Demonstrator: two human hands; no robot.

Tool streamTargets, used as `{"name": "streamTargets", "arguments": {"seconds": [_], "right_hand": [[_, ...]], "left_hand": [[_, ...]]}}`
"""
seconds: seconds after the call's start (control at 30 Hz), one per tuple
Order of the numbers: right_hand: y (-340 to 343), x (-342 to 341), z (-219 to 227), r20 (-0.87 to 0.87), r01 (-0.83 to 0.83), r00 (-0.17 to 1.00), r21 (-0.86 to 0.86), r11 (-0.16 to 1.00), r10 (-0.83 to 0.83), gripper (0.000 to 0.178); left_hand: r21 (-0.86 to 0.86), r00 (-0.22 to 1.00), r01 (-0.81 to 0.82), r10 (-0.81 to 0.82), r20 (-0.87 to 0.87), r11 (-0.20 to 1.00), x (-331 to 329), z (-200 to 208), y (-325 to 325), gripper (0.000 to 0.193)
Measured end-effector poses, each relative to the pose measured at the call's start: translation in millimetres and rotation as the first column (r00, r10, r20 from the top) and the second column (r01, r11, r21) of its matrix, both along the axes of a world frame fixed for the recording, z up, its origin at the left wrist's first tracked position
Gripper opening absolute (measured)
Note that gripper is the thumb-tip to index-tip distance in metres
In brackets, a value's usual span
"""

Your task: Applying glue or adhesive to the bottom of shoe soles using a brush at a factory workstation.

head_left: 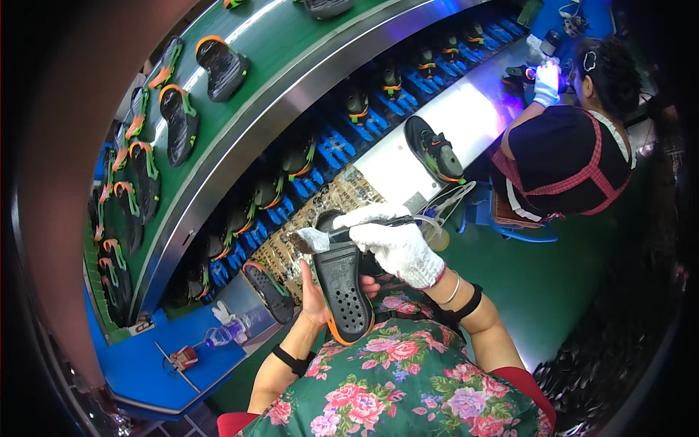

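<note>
My bare left hand (316, 300) grips a black clog (339, 280) from beneath, thumb on one side and fingertips showing on the other. Round holes dot the wider part, and an orange rim runs along the end near my apron. In my gloved right hand (399, 246) is a brush (314, 240) with a dark handle and a whitish, smeared head. Its bristles hang over the far part of the clog; whether they touch it I cannot tell. A second clog (269, 293), with orange and green edging, lies left of my left hand.
Beyond a printed cardboard strip (291, 218), a blue-slatted conveyor (335, 148) carries several shoes. A green belt (269, 36) with more shoes curves behind its metal rail. On the white surface sits a dark sandal (435, 151). At right, a co-worker (561, 160) handles a shoe. A bottle (226, 333) lies left.
</note>
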State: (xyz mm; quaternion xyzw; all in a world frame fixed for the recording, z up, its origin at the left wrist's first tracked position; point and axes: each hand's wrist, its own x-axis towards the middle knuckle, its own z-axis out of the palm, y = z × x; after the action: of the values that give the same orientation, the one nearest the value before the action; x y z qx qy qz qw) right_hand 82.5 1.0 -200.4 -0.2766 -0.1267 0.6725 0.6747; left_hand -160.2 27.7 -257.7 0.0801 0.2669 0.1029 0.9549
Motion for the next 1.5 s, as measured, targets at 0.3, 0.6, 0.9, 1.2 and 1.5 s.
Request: {"name": "streamTargets", "arguments": {"seconds": [0.3, 0.6, 0.9, 1.2, 1.5], "right_hand": [[2, -28, 24, 0.234, -0.039, 0.972, 0.075, 0.996, 0.02, 0.027], [8, -28, 58, 0.77, -0.006, 0.586, 0.317, 0.948, -0.253, 0.028], [17, -43, 49, 0.751, -0.143, -0.034, 0.649, 0.747, -0.659, 0.039], [14, -30, 48, 0.753, -0.015, -0.017, 0.658, 0.753, -0.658, 0.035], [12, -27, 39, 0.723, 0.009, 0.237, 0.666, 0.746, -0.648, 0.032]], "left_hand": [[0.149, 0.927, -0.369, 0.374, -0.009, 0.917, 28, 55, 22, 0.101], [0.071, 0.808, -0.579, 0.56, 0.182, 0.813, 25, 68, 18, 0.092], [0.532, 0.826, -0.359, 0.526, -0.202, 0.767, 47, 65, 5, 0.102], [0.515, 0.787, -0.458, 0.599, -0.144, 0.725, 41, 35, 14, 0.094], [0.421, 0.849, -0.512, 0.516, 0.113, 0.749, 29, 9, 29, 0.093]]}}
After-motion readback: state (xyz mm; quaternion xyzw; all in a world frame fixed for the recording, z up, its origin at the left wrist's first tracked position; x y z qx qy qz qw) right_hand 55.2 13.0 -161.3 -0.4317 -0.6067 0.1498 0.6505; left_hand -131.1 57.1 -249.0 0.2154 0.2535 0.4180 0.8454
